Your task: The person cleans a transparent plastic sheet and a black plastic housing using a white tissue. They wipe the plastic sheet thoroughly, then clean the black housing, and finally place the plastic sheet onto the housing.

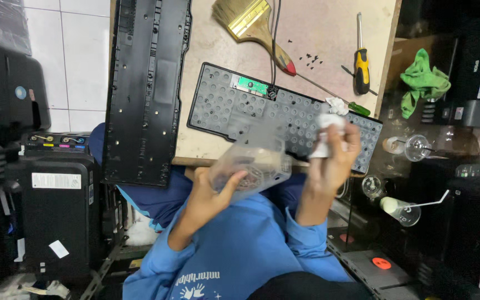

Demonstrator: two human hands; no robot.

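Blue long-sleeved top [240, 250], sleeves pushed up forearms, white hand-shaped print at chest; bare hands.

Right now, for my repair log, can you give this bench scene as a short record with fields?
left hand: grips a clear sheet
right hand: holds a white wad next to the clear sheet
table: open keyboard, black cover lying to its left
tools: brush, yellow screwdriver and loose screws beyond the keyboard
off the table: green cloth to the right
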